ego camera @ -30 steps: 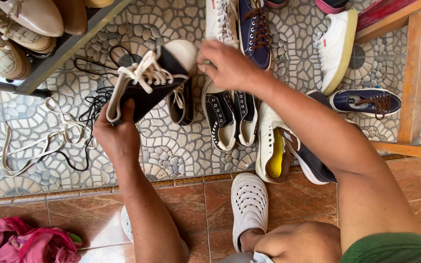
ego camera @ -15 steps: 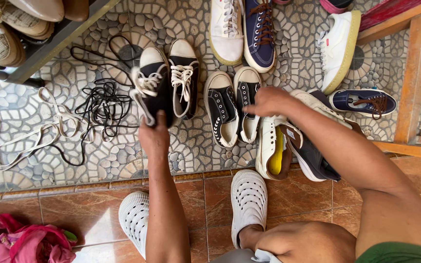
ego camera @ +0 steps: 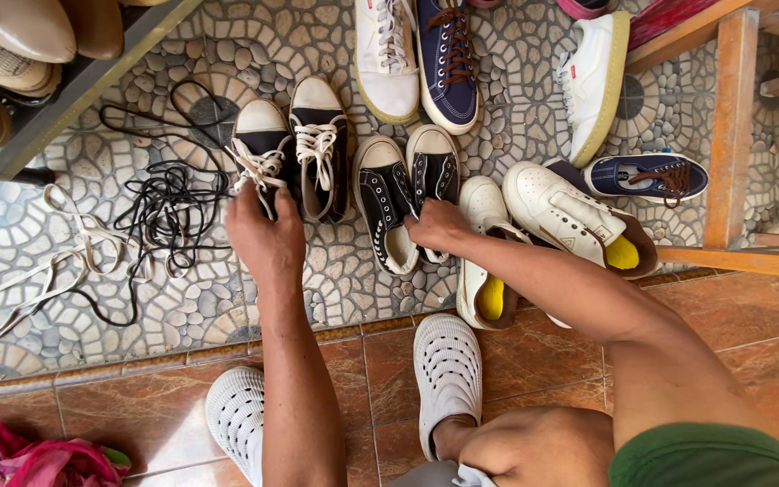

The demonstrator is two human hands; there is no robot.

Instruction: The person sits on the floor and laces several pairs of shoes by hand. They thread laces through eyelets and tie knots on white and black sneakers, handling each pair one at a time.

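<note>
Lowered since before, left hand (ego camera: 263,236) grips black sneaker (ego camera: 259,151); right hand (ego camera: 439,225) clasps unlaced sneaker (ego camera: 432,176).

Counting 4 black canvas low-top sneakers (ego camera: 319,158), 2 navy lace-up shoes (ego camera: 446,59), 2 white perforated clogs (ego camera: 448,370), approx. 4 white sneakers (ego camera: 386,54).

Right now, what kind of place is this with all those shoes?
Probably a home's entry or porch. Many pairs of shoes lie on a pebble-patterned floor, a shoe rack stands at the upper left, and loose laces lie beside the black sneaker that the left hand touches.
</note>
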